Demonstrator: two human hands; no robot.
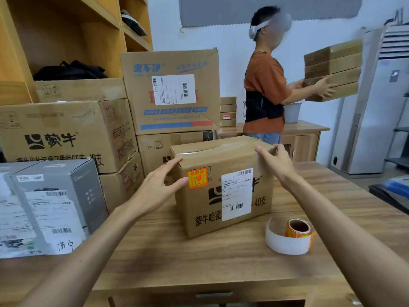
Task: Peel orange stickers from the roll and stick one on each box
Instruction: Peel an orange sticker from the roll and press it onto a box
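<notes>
A brown cardboard box [223,165] stands on the wooden table [199,262] in front of me. An orange sticker [197,177] is stuck on its front, upper left, beside a white shipping label [236,193]. My left hand [161,182] rests against the box's left edge, fingers spread, thumb touching the sticker's edge. My right hand [274,160] lies on the box's top right corner, fingers apart. The sticker roll [297,229], orange labels on a brown core with a loose loop of white backing paper [285,242], sits on the table right of the box.
A grey box [57,196] with white labels stands at the left. Stacked cardboard boxes [170,91] fill the space behind, under wooden shelves [66,29]. A person [265,91] at the back right carries a stack of flat boxes [332,69]. A white air conditioner [380,107] stands far right.
</notes>
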